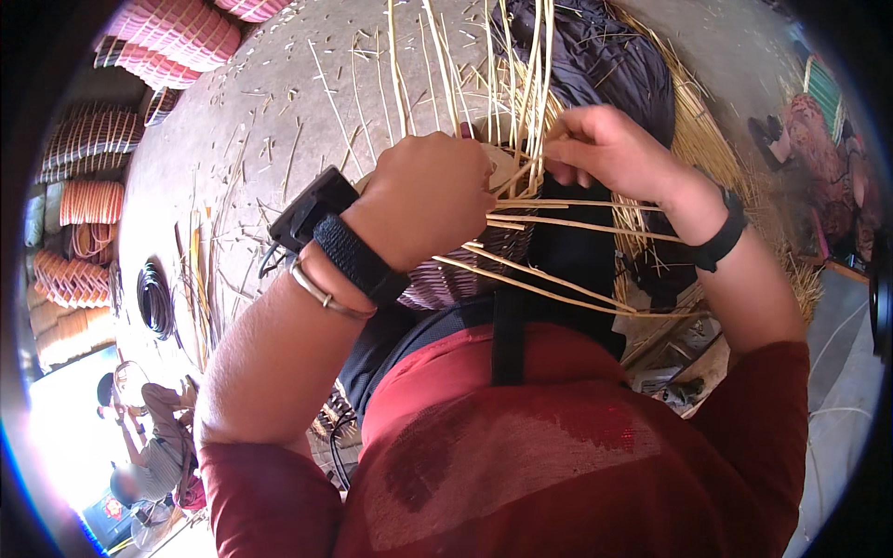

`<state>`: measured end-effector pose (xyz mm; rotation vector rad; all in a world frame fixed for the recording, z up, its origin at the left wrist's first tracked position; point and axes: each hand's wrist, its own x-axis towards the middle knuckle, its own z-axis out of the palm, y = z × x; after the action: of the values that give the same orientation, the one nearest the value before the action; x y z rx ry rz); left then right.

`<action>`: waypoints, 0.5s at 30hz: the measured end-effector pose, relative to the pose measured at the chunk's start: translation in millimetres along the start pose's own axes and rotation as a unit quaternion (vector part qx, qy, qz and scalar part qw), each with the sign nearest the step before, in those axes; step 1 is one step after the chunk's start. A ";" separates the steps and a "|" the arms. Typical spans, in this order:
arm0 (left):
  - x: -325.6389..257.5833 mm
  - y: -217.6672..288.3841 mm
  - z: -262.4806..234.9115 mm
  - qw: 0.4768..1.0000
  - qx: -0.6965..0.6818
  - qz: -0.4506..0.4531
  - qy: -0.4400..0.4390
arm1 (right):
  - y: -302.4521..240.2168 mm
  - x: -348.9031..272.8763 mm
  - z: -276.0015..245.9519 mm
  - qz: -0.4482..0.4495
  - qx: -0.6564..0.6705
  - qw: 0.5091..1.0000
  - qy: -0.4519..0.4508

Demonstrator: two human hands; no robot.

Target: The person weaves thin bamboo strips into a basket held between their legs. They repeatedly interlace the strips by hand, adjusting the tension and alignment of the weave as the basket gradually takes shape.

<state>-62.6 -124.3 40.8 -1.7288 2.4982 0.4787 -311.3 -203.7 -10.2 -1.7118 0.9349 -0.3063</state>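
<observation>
A partly woven wicker basket (468, 272) rests against my lap, with pale rods standing up from its far rim and others sticking out to the right. My left hand (423, 191) is closed in a fist over the basket's near left rim; its fingertips and what they grip are hidden. Just past its knuckles shows a small dark red piece (466, 130) that I cannot identify. At the right of the rim, my right hand (609, 153) is closed, its curled fingers pinching at a wicker rod (535, 153) beside the upright ones.
Cut rod scraps litter the concrete floor (242, 139). Dark cloth (605, 65) lies over a bundle of long rods (702, 121) at far right. Finished baskets (93, 139) are stacked at left, near a black coil (154, 298). Other people (163, 437) sit at lower left.
</observation>
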 end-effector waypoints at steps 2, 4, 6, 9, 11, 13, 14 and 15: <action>-0.5 2.7 0.5 1.000 0.007 -0.007 0.008 | -8.5 19.9 0.0 -0.197 -0.147 0.967 0.067; -0.8 3.5 0.1 1.000 0.010 -0.021 -0.012 | -10.6 37.2 1.7 -0.355 -0.214 0.903 0.114; 0.3 4.2 0.9 0.999 0.014 -0.031 -0.018 | -8.7 48.7 6.2 -0.387 -0.219 0.886 0.130; 2.9 7.0 4.4 0.998 0.020 -0.049 -0.019 | -4.9 49.1 14.1 -0.200 -0.089 0.973 0.067; 6.4 10.7 8.3 0.997 0.022 -0.068 -0.023 | -4.8 45.2 25.2 -0.172 -0.040 0.981 0.084; 10.1 11.4 8.9 0.997 0.025 -0.066 -0.018 | -5.1 38.7 32.5 -0.191 -0.010 0.973 0.131; 11.2 11.1 8.1 0.998 0.021 -0.060 -0.024 | -3.7 31.4 34.2 -0.203 -0.018 0.969 0.137; 11.9 10.7 7.3 0.998 0.019 -0.059 -0.029 | -0.8 22.3 34.4 -0.214 -0.021 0.967 0.138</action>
<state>-77.7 -129.5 33.5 -1.8083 2.3341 0.4606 -275.0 -195.6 -27.4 -1.9351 0.7611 -0.8331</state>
